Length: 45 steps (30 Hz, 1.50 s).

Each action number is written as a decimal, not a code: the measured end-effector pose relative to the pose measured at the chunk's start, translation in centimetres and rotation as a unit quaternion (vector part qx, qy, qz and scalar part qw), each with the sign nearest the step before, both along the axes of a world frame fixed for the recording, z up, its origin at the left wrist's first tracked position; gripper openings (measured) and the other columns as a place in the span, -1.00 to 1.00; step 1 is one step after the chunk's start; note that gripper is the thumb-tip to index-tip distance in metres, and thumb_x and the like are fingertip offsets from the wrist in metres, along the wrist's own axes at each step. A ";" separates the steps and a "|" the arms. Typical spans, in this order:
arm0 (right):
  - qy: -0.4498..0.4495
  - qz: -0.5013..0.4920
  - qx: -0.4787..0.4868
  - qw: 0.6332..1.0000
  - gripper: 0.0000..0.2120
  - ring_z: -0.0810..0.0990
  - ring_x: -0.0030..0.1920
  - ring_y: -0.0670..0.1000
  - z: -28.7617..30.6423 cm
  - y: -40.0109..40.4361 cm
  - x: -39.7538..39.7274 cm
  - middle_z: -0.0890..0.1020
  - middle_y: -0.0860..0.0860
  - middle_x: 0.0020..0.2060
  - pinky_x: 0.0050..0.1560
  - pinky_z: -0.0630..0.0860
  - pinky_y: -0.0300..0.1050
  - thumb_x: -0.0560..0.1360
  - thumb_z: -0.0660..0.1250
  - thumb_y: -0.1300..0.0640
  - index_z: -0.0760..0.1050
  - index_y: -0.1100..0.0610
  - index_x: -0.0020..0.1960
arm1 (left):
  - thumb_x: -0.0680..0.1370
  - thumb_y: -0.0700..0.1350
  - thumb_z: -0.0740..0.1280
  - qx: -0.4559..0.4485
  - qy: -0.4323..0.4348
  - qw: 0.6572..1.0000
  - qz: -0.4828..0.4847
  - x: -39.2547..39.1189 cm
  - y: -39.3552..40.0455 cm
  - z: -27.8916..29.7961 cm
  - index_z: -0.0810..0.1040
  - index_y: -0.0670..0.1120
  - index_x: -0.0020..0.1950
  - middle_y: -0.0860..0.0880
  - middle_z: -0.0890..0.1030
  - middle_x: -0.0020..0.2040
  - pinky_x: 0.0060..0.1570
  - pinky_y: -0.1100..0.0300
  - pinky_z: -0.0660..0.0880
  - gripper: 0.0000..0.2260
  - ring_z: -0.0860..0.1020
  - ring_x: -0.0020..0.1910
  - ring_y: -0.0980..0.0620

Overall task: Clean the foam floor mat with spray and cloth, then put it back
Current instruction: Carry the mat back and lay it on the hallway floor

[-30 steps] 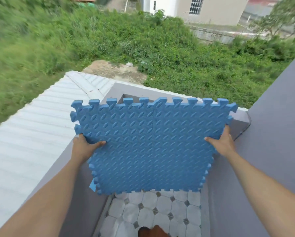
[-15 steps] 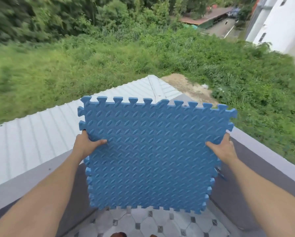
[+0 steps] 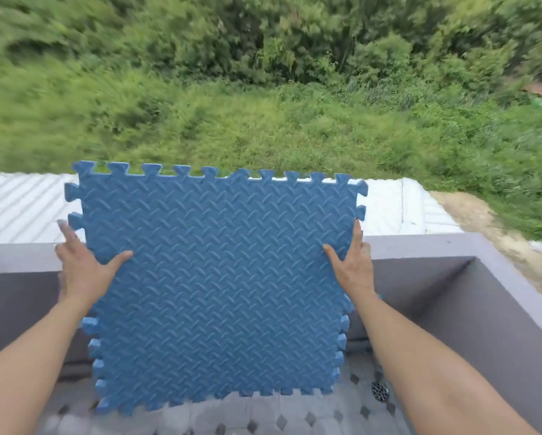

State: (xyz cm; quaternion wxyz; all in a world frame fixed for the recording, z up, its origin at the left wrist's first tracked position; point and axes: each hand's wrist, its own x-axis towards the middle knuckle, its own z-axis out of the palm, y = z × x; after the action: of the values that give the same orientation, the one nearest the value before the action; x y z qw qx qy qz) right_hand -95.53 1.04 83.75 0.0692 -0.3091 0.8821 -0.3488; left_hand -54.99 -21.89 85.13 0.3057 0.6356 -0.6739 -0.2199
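1. Two hands carry the mat (image 3: 216, 277), one on each side edge, and nothing else supports it: it hangs upright in the air in front of me, ribbed face toward me, over the balcony floor (image 3: 295, 416) and in front of the wall (image 3: 436, 246).
2. My left hand (image 3: 81, 271) has its thumb laid on the front face, and at least one finger juts straight up past the edge, so this grip is loose. I cannot see what the other fingers do behind the foam.
3. My right hand (image 3: 353, 268) pinches the right edge: thumb on the front, a finger straight up along the side. Whether the rest press the back I cannot tell.
4. I judge this to be the carrying or airing step. No spray or cloth is in view, and I cannot tell from the surface whether the mat has been wiped.
5. The next move, as I read it, is to bring the mat down flat or lean it on the wall. That calls for firming the left grip first, since the foam is light and broad and the wind could catch it.
6. Farther out lie a drain (image 3: 380, 391) in the floor, a white roof (image 3: 21, 208) below the wall, and grass (image 3: 263, 120) beyond.
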 end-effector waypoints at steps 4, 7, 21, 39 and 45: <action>-0.001 0.055 -0.017 0.998 -0.15 0.49 0.15 0.30 0.1 -5.5 6.0 0.41 0.24 0.18 0.14 0.44 0.14 0.51 0.31 -0.22 -0.17 -0.13 0.58 | 0.41 0.20 0.42 0.001 -0.006 0.999 0.050 8.7 0.4 0.3 -0.34 0.29 0.48 -0.28 0.19 0.35 0.24 -0.21 0.36 -0.01 0.42 0.16 -0.34; 0.001 0.115 -0.018 0.993 -0.16 0.51 0.14 0.28 -0.1 -9.6 11.4 0.40 0.21 0.19 0.13 0.46 0.14 0.50 0.30 -0.22 -0.18 -0.18 0.56 | 0.39 0.19 0.44 -0.006 -0.009 0.995 0.103 15.8 1.7 0.1 -0.34 0.32 0.47 -0.27 0.24 0.27 0.19 -0.16 0.40 0.01 0.44 0.04 -0.28; -0.004 0.437 0.023 0.899 -0.27 0.43 -0.12 0.13 -4.3 -28.9 43.3 0.31 0.10 -0.03 0.07 0.45 0.06 0.53 0.28 -0.19 -0.11 -0.33 0.53 | 0.19 0.32 0.51 0.100 -0.075 0.882 0.454 44.2 10.8 -4.4 -0.29 0.14 0.54 -0.33 0.20 0.32 0.19 -0.21 0.37 0.22 0.40 0.17 -0.39; 0.061 0.647 0.153 0.744 -0.44 0.18 0.42 0.25 -38.6 -40.4 73.9 0.25 0.21 0.44 0.28 0.38 0.20 0.63 0.06 -0.17 -0.15 -0.36 0.52 | 0.24 0.26 0.52 0.197 -0.089 0.745 0.631 60.2 17.6 -36.5 -0.16 0.13 0.57 -0.17 0.06 0.55 0.34 -0.27 0.23 0.13 0.19 0.46 -0.29; 0.074 0.657 0.185 0.727 -0.44 0.18 0.43 0.26 -56.4 -41.3 77.2 0.22 0.23 0.46 0.31 0.34 0.17 0.63 0.05 -0.18 -0.14 -0.33 0.53 | 0.21 0.26 0.54 0.221 -0.042 0.749 0.623 62.8 18.4 -55.1 -0.25 0.22 0.53 -0.13 0.02 0.55 0.39 -0.20 0.24 0.16 0.18 0.49 -0.22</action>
State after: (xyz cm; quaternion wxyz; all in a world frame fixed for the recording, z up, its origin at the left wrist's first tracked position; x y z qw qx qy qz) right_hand -18.31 -40.30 27.38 0.2715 -0.8169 0.5085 -0.0222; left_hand 7.81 -3.48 30.03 0.1975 0.9728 -0.0730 -0.0966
